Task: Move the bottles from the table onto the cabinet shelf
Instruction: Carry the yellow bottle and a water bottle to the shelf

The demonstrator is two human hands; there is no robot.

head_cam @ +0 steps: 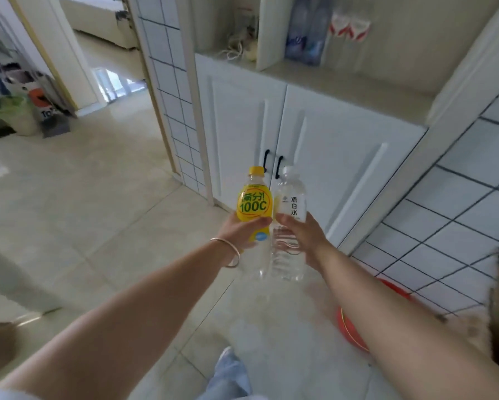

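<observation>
The person is standing on the tiled floor facing the white cabinet, carrying one bottle in each hand toward it, so the job is looking partway through rather than finished. The left hand is wrapping its fingers round the lower body of the yellow-capped bottle, the one with the yellow label, holding it upright and in the air; a thin bracelet is sitting on that wrist. The right hand is gripping the clear water bottle round its middle, also upright, and the two bottles are riding side by side, close enough that they may be touching, in front of the two black door handles. Neither bottle is resting on anything yet. Above the closed doors the open shelf is already holding two tall blue-labelled bottles standing together near the upright divider, with something red and white just beside them that is too blurred to name. Counting what is showing: two bottles in hand, two bottles on the shelf, four in all, plus two cabinet doors. The table itself is not in view, so I cannot tell whether more bottles are waiting there. What is left, by my judgement, is lifting both carried bottles up onto the bare stretch of shelf to the right of the standing pair and letting go
</observation>
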